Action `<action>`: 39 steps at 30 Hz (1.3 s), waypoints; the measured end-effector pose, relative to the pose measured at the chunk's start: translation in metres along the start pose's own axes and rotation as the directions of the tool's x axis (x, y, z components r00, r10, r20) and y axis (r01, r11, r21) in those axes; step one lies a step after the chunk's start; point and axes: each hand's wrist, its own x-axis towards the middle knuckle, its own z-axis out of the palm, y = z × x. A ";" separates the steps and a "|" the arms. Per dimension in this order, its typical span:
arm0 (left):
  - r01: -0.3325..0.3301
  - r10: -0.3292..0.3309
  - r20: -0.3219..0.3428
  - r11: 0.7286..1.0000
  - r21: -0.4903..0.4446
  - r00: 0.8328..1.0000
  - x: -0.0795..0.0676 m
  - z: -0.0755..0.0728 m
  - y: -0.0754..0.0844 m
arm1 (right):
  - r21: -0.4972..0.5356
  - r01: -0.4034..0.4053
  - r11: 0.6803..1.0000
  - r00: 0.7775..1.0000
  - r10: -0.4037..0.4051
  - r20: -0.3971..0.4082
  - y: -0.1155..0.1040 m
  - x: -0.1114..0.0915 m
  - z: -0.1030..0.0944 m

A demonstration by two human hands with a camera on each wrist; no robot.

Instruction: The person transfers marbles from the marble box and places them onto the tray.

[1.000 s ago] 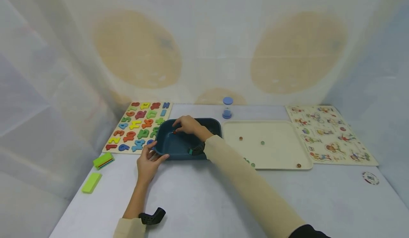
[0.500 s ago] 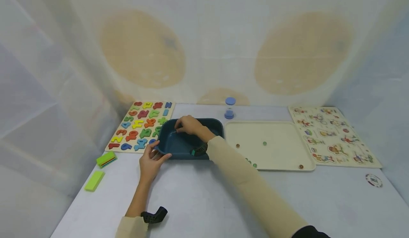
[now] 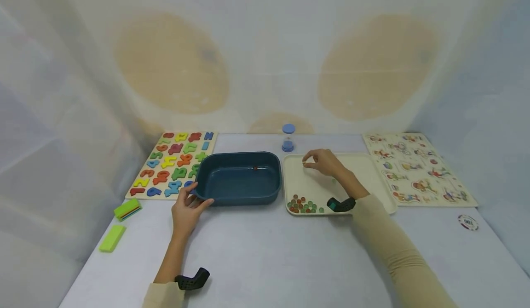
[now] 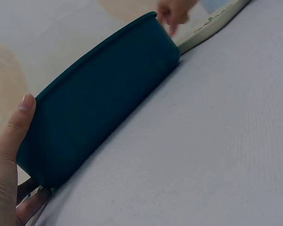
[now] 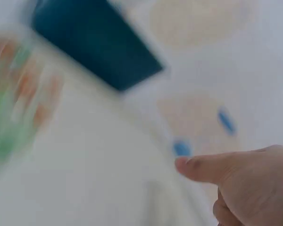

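My left hand (image 3: pixel 185 213) grips the near left corner of a dark teal basin (image 3: pixel 238 201). In the left wrist view the thumb (image 4: pixel 20 123) lies against the basin's wall, with fingers around the lower corner. Inside the basin lies one reddish marble (image 3: pixel 255 168). My right hand (image 3: pixel 325 162) hovers over the left back part of a cream tray (image 3: pixel 364 165), thumb and forefinger bent towards each other with a small gap; no held thing can be made out. Red and green marbles (image 3: pixel 302 205) cluster in the tray's near left corner.
A letter puzzle board (image 3: pixel 169 165) stands left of the basin, a picture puzzle board (image 3: pixel 418 170) right of the tray. Behind them is a small blue-capped hourglass-like object (image 3: pixel 288 138). Two green blocks (image 3: pixel 112 239) lie at left, a round chip (image 3: pixel 468 222) at far right.
My right hand has left the basin and moved right to above the tray. The reddish marble lies loose in the basin, and the marble cluster is uncovered. My left hand keeps its hold.
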 end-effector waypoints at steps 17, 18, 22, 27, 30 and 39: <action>0.006 -0.006 -0.011 1.000 0.017 1.000 -0.002 -0.001 0.001 | 0.099 0.227 0.969 0.972 -0.232 0.044 -0.084 0.064 0.036; 0.003 -0.002 -0.009 1.000 0.015 1.000 -0.002 -0.001 0.000 | 0.089 0.246 0.965 0.965 -0.253 0.075 -0.092 0.072 0.041; -0.012 0.012 -0.001 1.000 0.008 1.000 -0.002 0.000 -0.002 | -0.014 0.306 0.952 0.934 -0.297 0.198 -0.113 0.099 0.066; -0.012 0.012 0.003 1.000 0.002 1.000 -0.001 0.000 -0.005 | -0.065 0.283 0.957 0.920 -0.252 0.299 -0.124 0.117 0.094; -0.010 0.010 0.008 1.000 0.002 1.000 -0.001 0.001 -0.006 | -0.067 0.227 0.971 0.926 -0.194 0.324 -0.127 0.123 0.106; -0.008 0.008 0.007 1.000 0.003 1.000 -0.001 0.000 -0.004 | -0.125 0.198 0.972 0.920 -0.141 0.365 -0.140 0.127 0.119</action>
